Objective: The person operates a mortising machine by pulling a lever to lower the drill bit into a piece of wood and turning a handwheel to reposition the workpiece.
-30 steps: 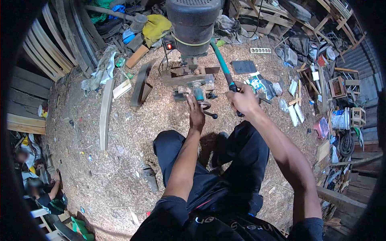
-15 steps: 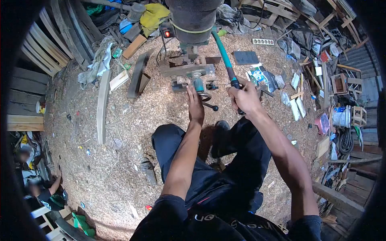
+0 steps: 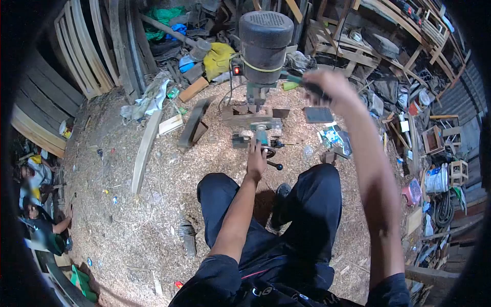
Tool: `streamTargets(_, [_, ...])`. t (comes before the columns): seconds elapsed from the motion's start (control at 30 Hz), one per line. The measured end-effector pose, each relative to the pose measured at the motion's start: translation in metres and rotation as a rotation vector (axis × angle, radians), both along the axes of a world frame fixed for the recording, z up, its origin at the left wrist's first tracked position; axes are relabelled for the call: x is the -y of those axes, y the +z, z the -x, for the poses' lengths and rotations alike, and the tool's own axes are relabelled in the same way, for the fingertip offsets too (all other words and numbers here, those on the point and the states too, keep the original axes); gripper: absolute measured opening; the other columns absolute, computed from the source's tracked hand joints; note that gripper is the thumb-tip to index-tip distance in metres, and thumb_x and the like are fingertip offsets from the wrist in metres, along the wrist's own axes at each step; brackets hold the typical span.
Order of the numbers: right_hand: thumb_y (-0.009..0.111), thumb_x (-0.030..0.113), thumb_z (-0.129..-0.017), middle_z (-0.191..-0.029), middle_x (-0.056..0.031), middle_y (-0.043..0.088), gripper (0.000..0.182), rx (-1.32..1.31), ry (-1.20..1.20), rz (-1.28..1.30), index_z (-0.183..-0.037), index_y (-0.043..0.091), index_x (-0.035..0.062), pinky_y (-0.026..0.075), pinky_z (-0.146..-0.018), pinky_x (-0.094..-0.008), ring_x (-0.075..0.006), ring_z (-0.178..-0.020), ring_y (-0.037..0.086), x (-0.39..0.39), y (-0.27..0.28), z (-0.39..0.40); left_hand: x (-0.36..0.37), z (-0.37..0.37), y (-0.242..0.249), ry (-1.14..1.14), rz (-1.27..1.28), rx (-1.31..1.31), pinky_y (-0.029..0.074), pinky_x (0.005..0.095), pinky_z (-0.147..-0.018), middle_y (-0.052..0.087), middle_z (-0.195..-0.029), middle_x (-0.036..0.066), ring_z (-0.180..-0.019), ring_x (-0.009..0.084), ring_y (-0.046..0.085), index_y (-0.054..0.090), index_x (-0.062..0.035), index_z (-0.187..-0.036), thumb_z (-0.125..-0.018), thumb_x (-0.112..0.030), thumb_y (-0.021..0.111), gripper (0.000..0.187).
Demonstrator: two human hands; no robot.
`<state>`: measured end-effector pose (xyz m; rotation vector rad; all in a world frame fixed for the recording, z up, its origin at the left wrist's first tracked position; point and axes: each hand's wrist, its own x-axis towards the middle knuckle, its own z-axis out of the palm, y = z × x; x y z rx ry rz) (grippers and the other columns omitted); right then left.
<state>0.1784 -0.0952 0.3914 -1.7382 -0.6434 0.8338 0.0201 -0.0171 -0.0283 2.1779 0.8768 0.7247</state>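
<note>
A mortising machine with a dark motor (image 3: 266, 46) stands in front of me. My right hand (image 3: 330, 87) is closed round the black grip of its green lever (image 3: 292, 77), raised to the right of the motor, slightly blurred. My left hand (image 3: 257, 157) lies with fingers stretched along the green cylindrical part (image 3: 262, 136) low on the machine, beside the dark handwheel (image 3: 269, 152) and its ball-ended handle (image 3: 279, 166). Behind that part, a wooden piece (image 3: 250, 119) sits across the machine under the motor.
Wood shavings cover the floor (image 3: 158, 215). A long board (image 3: 147, 151) and a dark beam (image 3: 197, 123) lie to the left. A dark flat block (image 3: 318, 115) is on the right. Another person (image 3: 48, 225) sits at the far left. A red switch light (image 3: 237, 70) glows.
My right hand has swung the lever up and away from me. My left hand stays at the green part. The view has tilted up, showing more of the motor.
</note>
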Motion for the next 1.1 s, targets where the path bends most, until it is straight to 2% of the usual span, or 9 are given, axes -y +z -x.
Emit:
streamTargets(0.2, [0.046, 0.047, -0.104, -0.077, -0.0044, 0.064, 0.042, 0.023, -0.113, -0.612, -0.102, 0.061, 0.0072, 0.051, -0.056, -0.0286, -0.0194, -0.058, 0.064, -0.073, 0.061, -0.040, -0.003, 0.002, -0.006, -0.031, -0.054, 0.079, 0.027, 0.0512, -0.117, 0.041, -0.146, 0.030, -0.138, 0.0505, 0.033, 0.049, 0.0010, -0.136, -0.096, -0.022, 0.058, 0.047])
streamTargets(0.3, [0.039, 0.057, -0.103, -0.073, -0.0062, 0.059, 0.062, 0.247, -0.174, -0.585, -0.085, 0.064, 0.0029, 0.048, -0.061, -0.0331, -0.0172, -0.060, 0.058, -0.124, 0.070, -0.074, -0.002, 0.004, 0.002, -0.026, -0.027, 0.022, 0.027, 0.0514, -0.117, 0.044, -0.143, 0.030, -0.135, 0.0507, 0.036, 0.050, 0.0010, -0.134, -0.096, -0.020, 0.057, 0.044])
streamTargets(0.4, [0.040, 0.065, -0.099, -0.074, -0.0088, 0.061, 0.074, 0.324, -0.217, -0.586, -0.089, 0.069, -0.0015, 0.048, -0.065, -0.0355, -0.0204, -0.065, 0.060, -0.170, 0.068, -0.114, -0.005, 0.005, 0.006, -0.071, -0.106, 0.036, 0.029, 0.0521, -0.117, 0.049, -0.135, 0.029, -0.131, 0.0493, 0.040, 0.052, 0.0030, -0.128, -0.094, -0.017, 0.056, 0.040])
streamTargets(0.5, [0.047, 0.046, -0.104, -0.079, -0.0047, 0.063, 0.045, 0.745, -0.137, -0.596, -0.106, 0.061, 0.0033, 0.050, -0.054, -0.0286, -0.0165, -0.058, 0.063, -0.195, 0.046, -0.156, -0.005, 0.006, 0.014, -0.102, -0.134, 0.005, 0.029, 0.0525, -0.116, 0.050, -0.131, 0.030, -0.129, 0.0476, 0.042, 0.051, 0.0034, -0.129, -0.093, -0.015, 0.057, 0.041])
streamTargets(0.77, [0.059, 0.048, -0.098, -0.084, -0.0095, 0.074, 0.050, 0.728, -0.409, -0.482, -0.120, 0.070, 0.0046, 0.052, -0.057, -0.0314, -0.0132, -0.057, 0.065, -0.228, 0.026, -0.175, -0.049, -0.018, 0.133, 0.108, -0.268, 0.322, 0.033, 0.0490, -0.112, 0.049, -0.136, 0.024, -0.131, 0.0411, 0.044, 0.050, 0.0014, -0.133, -0.096, -0.017, 0.055, 0.042])
streamTargets(0.9, [0.061, 0.051, -0.095, -0.090, -0.0141, 0.074, 0.052, 0.748, -0.314, -0.300, -0.117, 0.071, 0.0048, 0.055, -0.067, -0.0332, -0.0208, -0.071, 0.073, -0.242, 0.029, -0.196, -0.077, -0.028, 0.212, 0.196, -0.320, 0.510, 0.034, 0.0472, -0.111, 0.052, -0.132, 0.024, -0.128, 0.0398, 0.047, 0.053, 0.0036, -0.128, -0.097, -0.013, 0.052, 0.035])
streamTargets(0.93, [0.063, 0.048, -0.095, -0.091, -0.0160, 0.074, 0.053, 1.014, -0.352, -0.183, -0.123, 0.068, 0.0035, 0.055, -0.069, -0.0333, -0.0252, -0.081, 0.075, -0.240, 0.023, -0.198, -0.085, -0.032, 0.224, 0.210, -0.312, 0.529, 0.035, 0.0466, -0.110, 0.052, -0.131, 0.023, -0.127, 0.0396, 0.048, 0.052, 0.0036, -0.128, -0.097, -0.013, 0.052, 0.035])
streamTargets(1.03, [0.064, 0.044, -0.092, -0.092, -0.0173, 0.073, 0.043, 0.802, -0.312, -0.255, -0.109, 0.072, 0.0052, 0.052, -0.085, -0.0430, -0.0358, -0.095, 0.069, -0.229, -0.025, -0.189, -0.088, -0.024, 0.229, 0.246, -0.249, 0.521, 0.038, 0.0452, -0.107, 0.052, -0.130, 0.023, -0.125, 0.0390, 0.049, 0.051, 0.0036, -0.128, -0.097, -0.013, 0.052, 0.035])
streamTargets(1.1, [0.065, 0.035, -0.092, -0.096, -0.0211, 0.072, 0.038, 0.582, -0.269, -0.460, -0.105, 0.071, 0.0000, 0.052, -0.082, -0.0405, -0.0369, -0.094, 0.069, -0.211, -0.087, -0.182, -0.084, -0.013, 0.216, 0.245, -0.216, 0.492, 0.039, 0.0444, -0.106, 0.052, -0.129, 0.023, -0.124, 0.0387, 0.050, 0.050, 0.0036, -0.129, -0.097, -0.013, 0.052, 0.035])
